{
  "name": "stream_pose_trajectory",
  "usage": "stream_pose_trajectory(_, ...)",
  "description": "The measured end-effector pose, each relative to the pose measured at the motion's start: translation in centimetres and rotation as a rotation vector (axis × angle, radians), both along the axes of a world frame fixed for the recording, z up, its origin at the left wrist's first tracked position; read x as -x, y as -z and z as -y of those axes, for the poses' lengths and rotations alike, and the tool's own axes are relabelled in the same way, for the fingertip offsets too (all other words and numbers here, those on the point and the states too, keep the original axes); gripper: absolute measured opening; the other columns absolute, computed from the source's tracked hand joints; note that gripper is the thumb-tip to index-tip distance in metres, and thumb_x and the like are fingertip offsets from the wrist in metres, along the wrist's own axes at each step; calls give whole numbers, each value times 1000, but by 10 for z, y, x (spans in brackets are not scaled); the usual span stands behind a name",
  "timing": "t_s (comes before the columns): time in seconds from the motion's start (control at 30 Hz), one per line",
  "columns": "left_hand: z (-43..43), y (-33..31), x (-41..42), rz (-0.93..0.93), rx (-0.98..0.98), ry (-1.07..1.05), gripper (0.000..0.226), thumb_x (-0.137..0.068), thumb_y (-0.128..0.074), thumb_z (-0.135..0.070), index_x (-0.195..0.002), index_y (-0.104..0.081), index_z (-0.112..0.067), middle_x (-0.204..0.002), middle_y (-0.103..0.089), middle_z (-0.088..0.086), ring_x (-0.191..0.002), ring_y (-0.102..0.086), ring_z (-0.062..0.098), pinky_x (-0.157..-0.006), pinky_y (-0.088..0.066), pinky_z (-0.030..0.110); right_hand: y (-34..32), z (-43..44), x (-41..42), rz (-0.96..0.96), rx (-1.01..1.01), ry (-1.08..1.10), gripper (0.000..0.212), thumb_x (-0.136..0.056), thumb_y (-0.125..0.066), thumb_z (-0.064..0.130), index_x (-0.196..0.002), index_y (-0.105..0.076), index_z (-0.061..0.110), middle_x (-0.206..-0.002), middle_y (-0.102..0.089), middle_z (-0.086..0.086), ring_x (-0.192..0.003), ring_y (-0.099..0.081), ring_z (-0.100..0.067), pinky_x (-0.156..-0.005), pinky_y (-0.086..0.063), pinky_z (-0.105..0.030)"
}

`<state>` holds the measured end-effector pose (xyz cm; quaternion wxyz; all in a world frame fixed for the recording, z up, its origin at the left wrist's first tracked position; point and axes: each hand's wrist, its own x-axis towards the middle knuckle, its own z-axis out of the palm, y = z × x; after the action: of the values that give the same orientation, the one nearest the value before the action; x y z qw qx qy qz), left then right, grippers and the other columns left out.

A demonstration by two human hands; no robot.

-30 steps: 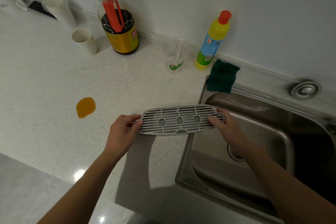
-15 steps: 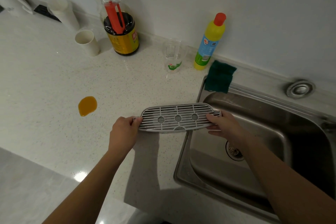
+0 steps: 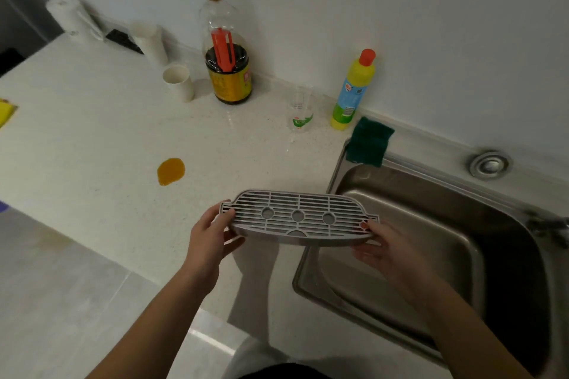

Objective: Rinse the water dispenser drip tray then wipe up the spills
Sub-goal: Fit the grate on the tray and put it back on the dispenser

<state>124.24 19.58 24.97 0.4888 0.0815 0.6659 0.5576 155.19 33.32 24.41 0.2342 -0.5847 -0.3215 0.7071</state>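
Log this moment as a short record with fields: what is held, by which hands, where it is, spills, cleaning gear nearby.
held: drip tray, grille up
hands: left hand on its left end, right hand on its right end
position: in the air, straddling the sink edge
spill: orange puddle on the counter
gear: green sponge at the sink corner, yellow detergent bottle beside it

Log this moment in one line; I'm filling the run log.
phase: carrying | held: grey slotted plastic drip tray | grip: left hand, right hand at ends | spill: orange puddle unwiped
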Motion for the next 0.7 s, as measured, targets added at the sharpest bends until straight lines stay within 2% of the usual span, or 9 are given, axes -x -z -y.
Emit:
stream_pose_trajectory(0.17, 60, -8, -14, -31, -12, -119, 23, -105, -57, -24, -121, -73, -22, -114, -77, 13, -107, -75, 34, -89, -63, 44, 0, 33, 4, -20, -43, -43, 21, -102, -58, 15, -116, -71, 7, -103, -81, -13, -77, -78, -23, -67, -62, -36)
stream_pose_trajectory(0.33, 135, -8, -13, -51, -12, -319, 24, -103, -58, -23, -120, -74, -22, -113, -78, 15, -96, -75, 30, -83, -63, 40, -4, 61, 42, -84, -16, -208, 23, -103, -59, 17, -121, -68, 7, -109, -79, -15, -88, -77, -29, -67, -64, -34)
stream_pose_trajectory(0.43, 178, -12, -1, -58, -21, -438, 24, -103, -58, -23, -121, -74, -20, -107, -78, 11, -86, -74, 21, -79, -61, 35, -13, 75, 82, -93, -24, -281, 20, -101, -61, 13, -117, -69, 4, -101, -79, -16, -79, -75, -28, -65, -63, -36)
stream_pose_trajectory(0.53, 218, -19, 18, -56, -42, -554, 23, -103, -59, -22, -119, -74, -19, -106, -78, 8, -83, -75, 19, -77, -61, 34, -21, 95, 129, -107, -67, -393, 13, -101, -61, 13, -104, -73, 11, -86, -80, -7, -68, -75, -22, -65, -61, -37)
stream_pose_trajectory(0.7, 289, -22, 76, -60, -89, -717, 20, -103, -58, -19, -114, -75, -20, -110, -80, 7, -88, -77, 20, -75, -63, 33, -24, 142, 230, -114, -130, -570, 18, -101, -60, 19, -110, -74, 12, -99, -81, -10, -78, -77, -22, -69, -60, -38)
